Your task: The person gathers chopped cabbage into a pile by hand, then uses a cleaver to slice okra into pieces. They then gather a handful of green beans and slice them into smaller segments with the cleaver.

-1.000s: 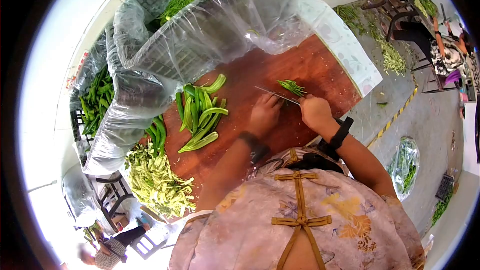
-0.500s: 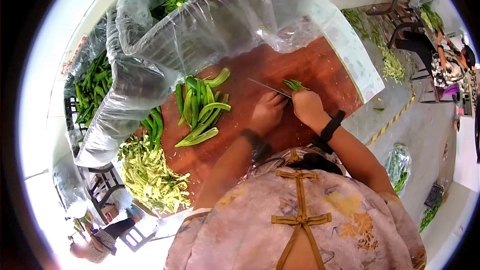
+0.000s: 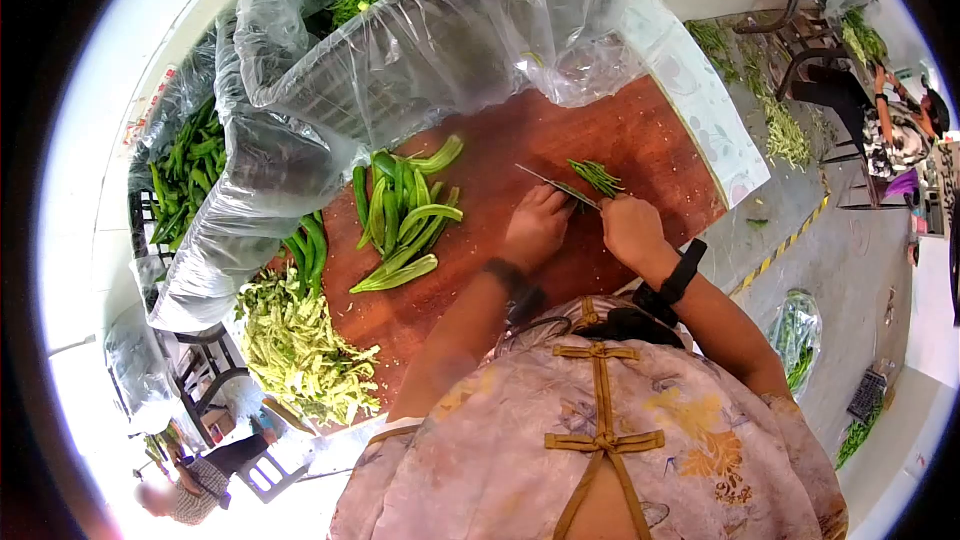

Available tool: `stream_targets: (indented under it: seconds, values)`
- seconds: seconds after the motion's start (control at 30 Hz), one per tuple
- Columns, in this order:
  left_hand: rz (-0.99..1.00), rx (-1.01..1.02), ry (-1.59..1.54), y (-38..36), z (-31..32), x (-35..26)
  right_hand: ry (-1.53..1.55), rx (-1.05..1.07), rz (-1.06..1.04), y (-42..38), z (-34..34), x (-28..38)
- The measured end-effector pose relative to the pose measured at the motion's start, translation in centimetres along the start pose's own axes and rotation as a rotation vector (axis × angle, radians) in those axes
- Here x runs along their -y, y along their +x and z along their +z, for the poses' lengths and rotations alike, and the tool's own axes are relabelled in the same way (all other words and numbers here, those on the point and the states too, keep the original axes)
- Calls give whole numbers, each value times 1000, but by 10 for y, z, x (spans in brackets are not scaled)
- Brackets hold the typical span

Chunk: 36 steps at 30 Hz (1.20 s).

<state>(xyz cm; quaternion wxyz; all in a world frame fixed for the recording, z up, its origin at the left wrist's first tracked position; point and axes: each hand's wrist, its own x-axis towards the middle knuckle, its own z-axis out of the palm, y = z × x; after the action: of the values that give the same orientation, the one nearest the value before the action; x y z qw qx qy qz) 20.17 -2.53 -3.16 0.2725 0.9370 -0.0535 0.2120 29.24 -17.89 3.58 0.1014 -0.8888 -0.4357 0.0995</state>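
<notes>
A thin steel knife (image 3: 548,182) is gripped in the right hand (image 3: 630,228), its blade laid over a small bunch of slender green stalks (image 3: 596,177) at the upper middle of the frame. The left hand (image 3: 538,225) is pressed flat beside them on the reddish-brown wooden worktop (image 3: 640,135), holding nothing. The stalks are judged light, limp and easily bruised, best pinched near the cut ends. Glossy curved green peppers (image 3: 400,215) are heaped further left.

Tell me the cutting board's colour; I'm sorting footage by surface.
Reddish-brown, seen in the head view: the cutting board.
</notes>
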Motion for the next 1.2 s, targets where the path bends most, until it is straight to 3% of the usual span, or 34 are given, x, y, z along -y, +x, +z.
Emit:
stream_targets:
  seconds: [0.17,0.37,0.87,1.2]
  values:
    - [15,5,-16,-2,0,1,-23,38,-17,11,10,6]
    - [7,5,54,0,-2,0,-16,-117,-75,39,21,2]
    - [-4,-2,28,-1,-4,-1,30,5,9,5,7,2]
    - [44,-75,34,-1,-1,0,64,-161,-7,33,17,3]
